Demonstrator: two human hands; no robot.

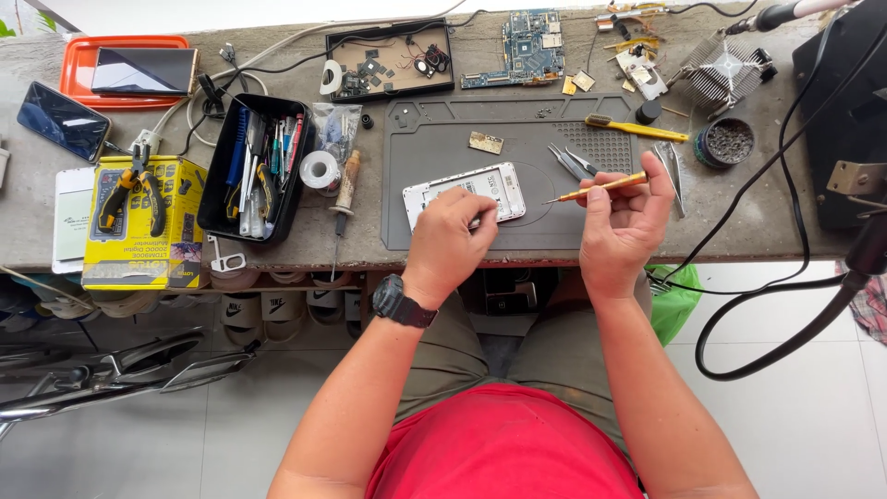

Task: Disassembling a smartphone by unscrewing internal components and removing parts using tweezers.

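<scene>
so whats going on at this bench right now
A person seated at a workbench is working on an opened white phone that lies on a grey mat. The left hand rests on the phone's lower edge and pins it down. The right hand holds a slim yellow-handled tool, its tip pointing towards the phone without touching it. Tweezers lie just beyond the tool, and a black tray of tools sits to the left.

opened white phone (473,189) flat, yellow screwdriver (599,188) level

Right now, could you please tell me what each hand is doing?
Left hand: closed on the opened phone.
Right hand: closed on a yellow-handled screwdriver.
</scene>
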